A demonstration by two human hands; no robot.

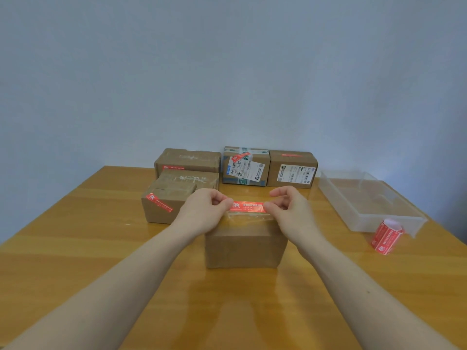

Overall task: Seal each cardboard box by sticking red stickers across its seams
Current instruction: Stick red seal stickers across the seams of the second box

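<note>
at centre frame the left hand [206, 205] pinches the left end of a red sticker [247, 207], its fingers closed on it; the right hand [286, 205] pinches the right end the same way. the sticker is stretched flat between them, long axis running left to right, just above the top of the box [243, 246] on the tabletop [75, 248]. it seems not yet pressed down, though the hands hide the gap. the seam lies directly below, equally near both hands.

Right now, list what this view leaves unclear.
- Head view: top seam of the front box, hidden behind the left hand, the right hand and the sticker.
- Sticker print: too small to read.
- Whether the sticker touches the box: cannot tell.
- Back boxes' labels: too small.
</note>
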